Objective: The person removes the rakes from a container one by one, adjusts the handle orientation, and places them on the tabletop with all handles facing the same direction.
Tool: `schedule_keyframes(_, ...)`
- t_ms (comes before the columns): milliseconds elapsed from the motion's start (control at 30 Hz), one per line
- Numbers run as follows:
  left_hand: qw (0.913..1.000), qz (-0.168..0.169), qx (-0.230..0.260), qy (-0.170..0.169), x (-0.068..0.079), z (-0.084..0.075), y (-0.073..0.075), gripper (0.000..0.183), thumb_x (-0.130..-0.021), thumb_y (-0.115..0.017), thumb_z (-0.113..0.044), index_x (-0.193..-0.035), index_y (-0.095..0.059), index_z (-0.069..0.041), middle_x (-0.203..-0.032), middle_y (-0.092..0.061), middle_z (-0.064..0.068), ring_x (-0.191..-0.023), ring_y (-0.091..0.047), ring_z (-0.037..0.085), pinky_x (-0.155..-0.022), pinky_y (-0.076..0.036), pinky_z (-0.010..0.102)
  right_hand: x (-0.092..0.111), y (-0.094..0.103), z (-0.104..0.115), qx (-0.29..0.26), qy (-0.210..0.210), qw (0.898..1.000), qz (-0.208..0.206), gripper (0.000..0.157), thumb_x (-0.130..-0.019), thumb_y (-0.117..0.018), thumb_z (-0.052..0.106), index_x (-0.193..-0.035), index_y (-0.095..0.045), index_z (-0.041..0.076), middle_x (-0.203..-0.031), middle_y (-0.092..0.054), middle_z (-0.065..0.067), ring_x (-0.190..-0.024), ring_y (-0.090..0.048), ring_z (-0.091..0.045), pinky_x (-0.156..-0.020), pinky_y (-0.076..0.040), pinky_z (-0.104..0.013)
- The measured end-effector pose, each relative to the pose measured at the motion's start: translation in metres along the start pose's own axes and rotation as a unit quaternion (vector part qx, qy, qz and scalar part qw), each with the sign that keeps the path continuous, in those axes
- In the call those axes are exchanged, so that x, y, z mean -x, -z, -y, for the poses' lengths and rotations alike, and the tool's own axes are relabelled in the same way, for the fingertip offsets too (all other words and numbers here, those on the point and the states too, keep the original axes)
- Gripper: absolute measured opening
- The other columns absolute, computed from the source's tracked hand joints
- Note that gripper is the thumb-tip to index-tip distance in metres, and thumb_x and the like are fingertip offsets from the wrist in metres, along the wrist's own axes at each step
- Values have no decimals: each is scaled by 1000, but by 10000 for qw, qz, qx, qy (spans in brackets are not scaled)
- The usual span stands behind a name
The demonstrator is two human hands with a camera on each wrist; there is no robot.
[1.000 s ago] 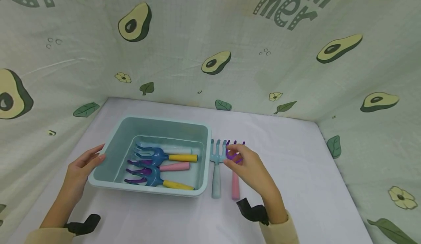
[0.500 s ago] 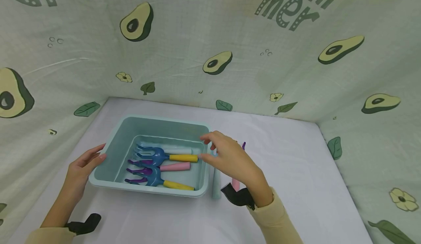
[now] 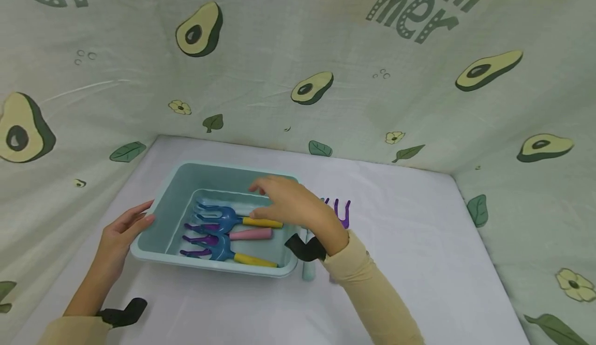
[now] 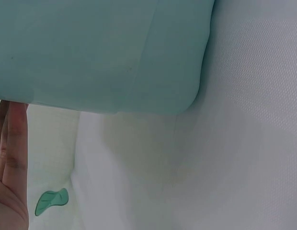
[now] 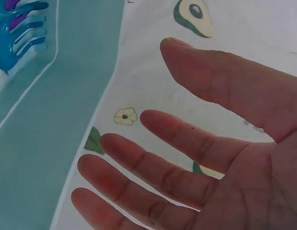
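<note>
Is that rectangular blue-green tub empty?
Not empty: two blue, yellow-handled plastic forks and a pink cylindrical handle lie inside the rectangular blue-green plastic tub.

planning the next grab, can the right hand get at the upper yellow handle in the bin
Probably yes. The right hand hangs over the bin with thumb and fingers apart, holding nothing, its thumb near the upper yellow handle; no other tool seems to lie across it.

Pale avocado-print cloth walls (image 3: 261, 34); white cloth-covered tabletop (image 3: 428, 241) below
</note>
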State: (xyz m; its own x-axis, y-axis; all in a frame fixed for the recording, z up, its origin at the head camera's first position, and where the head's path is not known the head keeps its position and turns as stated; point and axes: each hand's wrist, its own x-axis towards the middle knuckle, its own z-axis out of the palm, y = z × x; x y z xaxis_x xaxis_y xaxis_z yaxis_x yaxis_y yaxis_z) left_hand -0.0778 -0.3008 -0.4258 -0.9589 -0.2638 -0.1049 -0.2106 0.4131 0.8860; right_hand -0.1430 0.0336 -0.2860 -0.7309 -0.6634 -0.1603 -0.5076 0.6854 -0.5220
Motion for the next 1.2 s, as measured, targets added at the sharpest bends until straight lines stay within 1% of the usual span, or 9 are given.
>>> schedule_keyframes(133,9999,10,-106,92,-1,2,0,53,-92,-54,-40,-141,-41,-26,-101,-46,-33,-98,-42,-13,-78,-44,10,-19,-3,-3,-2,-137,9993,341,48,-85,-67,28,-128,-53,10,-119,-59,-6,-108,-55,-18,-91,-48,-33)
schedule_keyframes(233,9999,32,-6,159,-3,7,1,53,-92,-53,-42,-141,-40,-28,-104,-47,-31,-108,-45,-5,-98,-44,32,-32,-6,-7,-24,-254,9983,518,48,-85,-68,28,-128,-53,10,-120,-59,-8,-109,-55,-20,-90,-48,-34)
schedule_keyframes(367,9995,26,211,212,-7,17,1,52,-92,-54,-42,-140,-41,-30,-116,-50,-27,-122,-43,7,-103,-36,52,-48,-13,-15,-107,-327,9965,761,47,-85,-68,26,-127,-54,11,-121,-59,-9,-109,-55,-20,-89,-48,-33)
schedule_keyframes(433,9994,-23,283,194,-9,21,1,50,-91,-56,-41,-139,-43,-31,-119,-51,-26,-121,-44,3,-103,-39,44,-56,-17,-19,-160,-348,9948,941,46,-84,-69,25,-126,-55,12,-121,-58,-8,-108,-55,-19,-88,-47,-32)
schedule_keyframes(667,9995,22,277,141,-10,22,0,51,-92,-55,-41,-140,-42,-29,-112,-52,-28,-108,-44,-8,-103,-36,52,-83,-35,-28,-85,-560,9861,1563,41,-84,-68,24,-122,-58,13,-133,-51,-5,-116,-50,-18,-94,-44,-32)
schedule_keyframes(733,9996,-2,245,113,-14,29,0,51,-92,-55,-40,-140,-43,-29,-111,-53,-26,-105,-44,-9,-101,-40,43,-88,-41,-31,-29,-658,9836,1679,40,-84,-68,24,-122,-59,13,-134,-50,-3,-117,-49,-18,-94,-44,-33)
schedule_keyframes(767,9997,103,171,113,-16,32,1,52,-92,-54,-42,-141,-41,-30,-111,-52,-26,-106,-44,-9,-102,-36,50,-91,-45,-32,-39,-702,9821,1749,40,-84,-68,23,-121,-59,12,-133,-51,-4,-116,-50,-19,-94,-44,-34)
schedule_keyframes(933,9998,-30,-20,197,-28,56,-1,53,-89,-55,-48,-139,-42,-36,-111,-54,-24,-102,-47,-11,-84,-43,15,-99,-57,-38,-89,-963,9737,2061,40,-85,-67,22,-122,-58,8,-123,-56,-6,-106,-55,-23,-89,-48,-37)
schedule_keyframes(1200,9999,2,-54,86,-5,10,-1,51,-92,-53,-41,-140,-42,-28,-100,-49,-31,-96,-44,-13,-87,-44,22,-104,-64,-47,-10,-1314,9625,2372,40,-85,-67,20,-122,-58,7,-121,-57,-8,-108,-56,-26,-88,-49,-36)
